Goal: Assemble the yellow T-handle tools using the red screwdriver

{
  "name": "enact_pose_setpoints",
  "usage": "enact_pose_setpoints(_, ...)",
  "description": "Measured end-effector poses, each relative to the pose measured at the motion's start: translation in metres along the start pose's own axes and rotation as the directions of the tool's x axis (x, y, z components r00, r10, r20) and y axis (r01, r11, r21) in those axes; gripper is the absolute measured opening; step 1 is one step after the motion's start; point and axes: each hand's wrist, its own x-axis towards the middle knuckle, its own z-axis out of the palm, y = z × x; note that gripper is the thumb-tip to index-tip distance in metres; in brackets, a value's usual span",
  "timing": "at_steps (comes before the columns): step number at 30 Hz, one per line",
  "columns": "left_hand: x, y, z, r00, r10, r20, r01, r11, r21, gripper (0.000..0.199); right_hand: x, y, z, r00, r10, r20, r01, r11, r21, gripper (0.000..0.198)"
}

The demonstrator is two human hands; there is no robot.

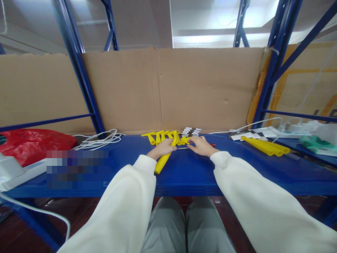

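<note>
My left hand (162,149) is closed around a yellow plastic tube-shaped handle (162,163), tilted with its wide end toward me. Its upper end shows past my fingers. My right hand (201,145) is beside it, fingers bent and fingertips together at a small yellow piece (185,140); the exact grip is partly hidden. Just beyond my left hand, several yellow T-shaped pieces (151,138) lie in a row. Between my hands a thin metal rod (182,148) rests on the blue tabletop (189,172).
Black-and-white printed strips (191,131) are stacked behind my hands. On the right lie several yellow tubes (265,146). At left are a coiled white cable (101,140) and a red plastic bag (37,144). A cardboard panel (184,88) and blue posts (84,77) bound the back.
</note>
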Motion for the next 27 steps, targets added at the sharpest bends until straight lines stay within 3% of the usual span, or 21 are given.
enact_pose_setpoints(9,-0.006,0.013,0.004,0.997,-0.004,0.072,0.015,0.989,-0.150,0.007,0.009,-0.011,0.009,0.990,-0.129,-0.063,0.128,0.991,-0.025,0.018)
enact_pose_setpoints(16,-0.006,0.013,0.004,0.997,-0.013,0.071,0.022,0.990,-0.137,0.009,0.013,-0.013,0.011,0.979,-0.195,-0.061,0.190,0.979,-0.076,0.020)
enact_pose_setpoints(22,0.004,-0.001,0.006,0.999,0.011,0.040,-0.010,1.000,-0.028,0.013,0.014,-0.013,0.012,0.972,-0.225,-0.070,0.217,0.970,-0.106,0.020)
enact_pose_setpoints(25,0.009,-0.009,0.006,1.000,-0.006,-0.016,0.006,1.000,0.006,0.023,0.014,-0.008,0.007,0.982,-0.172,-0.074,0.163,0.980,-0.117,0.020)
enact_pose_setpoints(27,0.010,-0.012,0.005,0.999,-0.016,-0.031,0.016,1.000,0.013,0.028,0.015,0.001,0.002,0.996,-0.028,-0.084,0.018,0.992,-0.121,0.021)
